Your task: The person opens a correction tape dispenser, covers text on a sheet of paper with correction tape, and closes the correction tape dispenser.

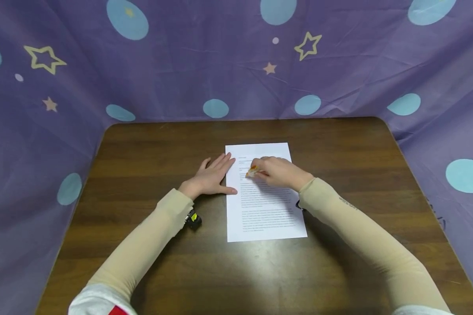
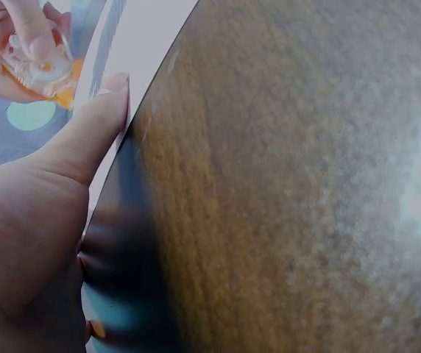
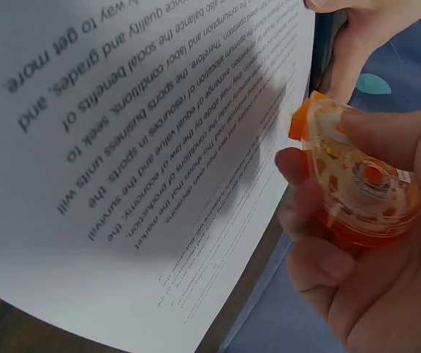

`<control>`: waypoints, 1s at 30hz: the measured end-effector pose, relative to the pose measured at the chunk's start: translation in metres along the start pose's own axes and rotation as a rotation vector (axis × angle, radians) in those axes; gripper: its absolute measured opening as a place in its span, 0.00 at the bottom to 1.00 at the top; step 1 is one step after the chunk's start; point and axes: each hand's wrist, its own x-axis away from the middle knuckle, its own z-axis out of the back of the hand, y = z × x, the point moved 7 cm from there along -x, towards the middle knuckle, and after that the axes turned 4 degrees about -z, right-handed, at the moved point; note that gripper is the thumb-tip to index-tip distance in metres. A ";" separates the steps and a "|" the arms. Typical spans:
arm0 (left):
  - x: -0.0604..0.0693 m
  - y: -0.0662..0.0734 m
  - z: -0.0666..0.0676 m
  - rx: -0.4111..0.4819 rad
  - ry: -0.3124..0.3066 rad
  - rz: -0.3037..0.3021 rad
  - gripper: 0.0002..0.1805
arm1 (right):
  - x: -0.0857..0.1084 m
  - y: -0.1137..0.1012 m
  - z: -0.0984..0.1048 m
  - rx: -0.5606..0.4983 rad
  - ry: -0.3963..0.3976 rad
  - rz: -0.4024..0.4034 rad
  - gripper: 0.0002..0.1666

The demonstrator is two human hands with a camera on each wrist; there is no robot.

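A sheet of printed paper [image 1: 236,221] lies on the wooden table. My left hand [image 1: 212,179] rests on its left edge, fingers spread and thumb stretched out to the side. Over the upper part of the text, my right hand [image 1: 280,171] grips an orange and clear correction tape [image 3: 365,180] between thumb and curled fingers. The correction tape's orange tip points down at the left side of a few short lines; whether it touches the paper cannot be told. In the left wrist view, the left thumb [image 2: 96,129] lies on the paper's margin.
The brown table [image 1: 161,153] spreads out around the sheet. A purple curtain [image 1: 181,65] with stars and blue spots hangs behind it and along both sides. A black wrist device [image 1: 193,219] sits under the left wrist.
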 end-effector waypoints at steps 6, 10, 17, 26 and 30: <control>-0.001 -0.002 0.001 -0.004 0.012 -0.002 0.61 | -0.001 -0.011 -0.003 0.018 0.010 0.075 0.08; -0.005 -0.006 -0.006 0.000 0.002 0.000 0.62 | -0.004 -0.021 -0.009 0.021 -0.025 0.094 0.07; -0.009 -0.011 -0.011 0.016 0.014 -0.008 0.63 | -0.010 -0.025 -0.013 0.046 -0.060 0.084 0.04; -0.008 -0.012 -0.012 -0.005 0.000 0.004 0.63 | -0.013 -0.030 -0.015 0.042 -0.071 0.106 0.03; -0.005 -0.010 -0.009 -0.014 -0.014 0.006 0.64 | -0.014 -0.033 -0.016 0.083 -0.081 0.089 0.03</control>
